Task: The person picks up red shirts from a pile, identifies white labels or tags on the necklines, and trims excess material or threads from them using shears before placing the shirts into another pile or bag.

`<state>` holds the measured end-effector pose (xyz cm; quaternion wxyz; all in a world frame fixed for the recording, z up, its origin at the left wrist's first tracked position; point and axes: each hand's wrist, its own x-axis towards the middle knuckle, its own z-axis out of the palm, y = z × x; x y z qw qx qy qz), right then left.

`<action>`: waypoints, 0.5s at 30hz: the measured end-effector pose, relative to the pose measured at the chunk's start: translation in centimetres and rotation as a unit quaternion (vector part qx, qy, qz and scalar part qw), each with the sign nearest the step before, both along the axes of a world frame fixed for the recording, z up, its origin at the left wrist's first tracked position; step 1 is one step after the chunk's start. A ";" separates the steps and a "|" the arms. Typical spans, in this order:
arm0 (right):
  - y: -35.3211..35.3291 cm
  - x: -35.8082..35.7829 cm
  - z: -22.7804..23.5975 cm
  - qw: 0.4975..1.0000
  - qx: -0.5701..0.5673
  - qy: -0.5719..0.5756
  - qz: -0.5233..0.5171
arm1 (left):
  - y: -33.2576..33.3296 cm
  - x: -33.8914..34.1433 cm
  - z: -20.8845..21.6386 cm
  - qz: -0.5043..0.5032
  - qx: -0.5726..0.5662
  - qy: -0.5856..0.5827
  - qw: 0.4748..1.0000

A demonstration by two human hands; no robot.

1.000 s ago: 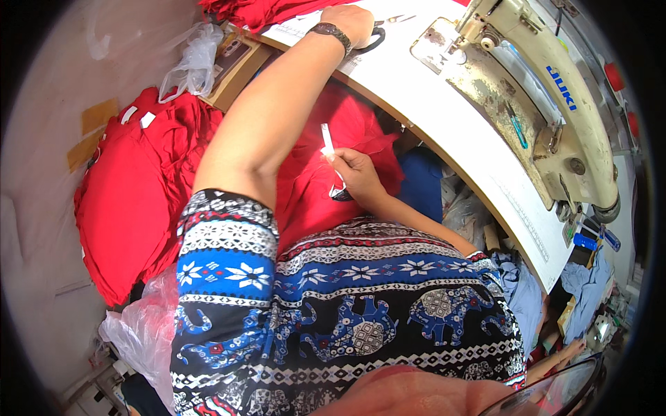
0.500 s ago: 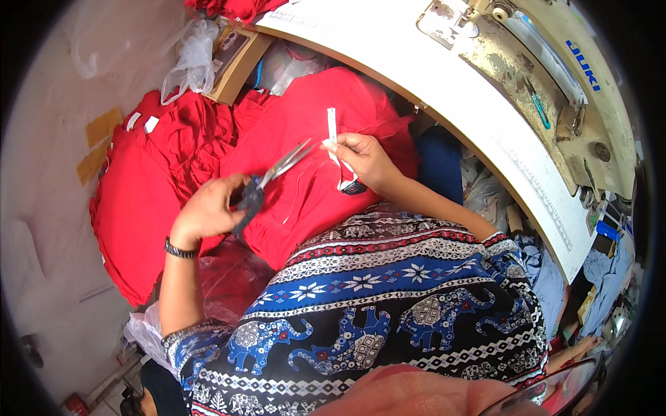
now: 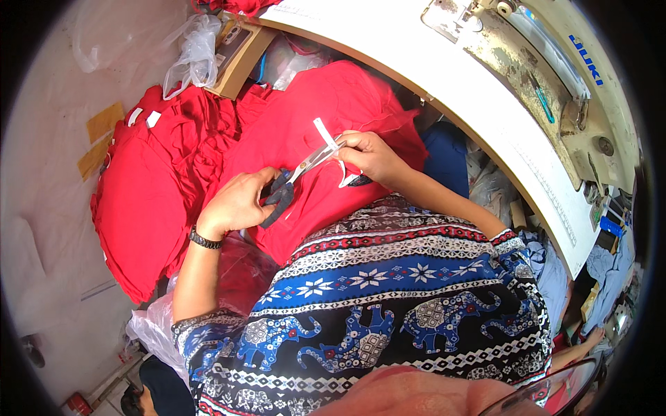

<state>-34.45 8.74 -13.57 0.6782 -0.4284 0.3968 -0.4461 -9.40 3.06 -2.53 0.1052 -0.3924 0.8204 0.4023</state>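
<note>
**Head view: scissors at a white label strip over red cloth**

Head camera looks down over my patterned blue, black and white garment (image 3: 388, 305), which fills the lower middle. Above it a long white worktop (image 3: 430, 76) curves across the top right, carrying a cream-coloured industrial sewing machine (image 3: 555, 83). To the left, on the pale floor (image 3: 48, 208), lies a heap of red fabric pieces (image 3: 152, 201), and a larger red knit garment (image 3: 326, 118) is draped over my lap just below the worktop's edge. A crumpled clear plastic bag (image 3: 198, 45) sits near a flat cardboard box (image 3: 239, 52) at the upper left.

My left hand (image 3: 239, 204), with a dark wristwatch (image 3: 205, 240) on the wrist, is clenched around the dark handles of a pair of steel scissors (image 3: 305, 166); the blades point up and to the right. My right hand (image 3: 371, 156) pinches a narrow white label strip (image 3: 325, 130) between its fingertips, holding it upright above the red garment. The scissor tips meet the strip right at my right fingers. A second bit of white strip curls out just beneath that hand.
</note>
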 end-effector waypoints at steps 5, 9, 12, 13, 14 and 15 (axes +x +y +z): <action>-0.1 -0.1 0.4 0.999 0.009 0.038 0.013 | 0.3 -0.3 -0.4 0.006 0.005 0.003 1.000; 0.0 0.3 -0.6 1.000 0.014 0.024 -0.002 | 0.5 0.0 -1.1 0.009 0.000 0.006 1.000; 0.0 0.2 -0.6 0.998 0.026 0.050 -0.027 | 0.3 0.4 -1.3 0.019 -0.011 0.016 1.000; -0.1 0.0 -0.8 0.997 0.011 0.065 -0.044 | -0.1 0.3 -1.2 0.025 -0.013 0.028 0.999; -0.3 -0.2 -1.1 0.995 -0.004 0.080 -0.061 | -0.5 0.2 -1.2 0.030 -0.014 0.041 0.999; -0.5 -0.3 -1.3 0.994 0.013 0.030 -0.108 | -1.2 0.2 -1.4 0.060 -0.006 0.045 0.997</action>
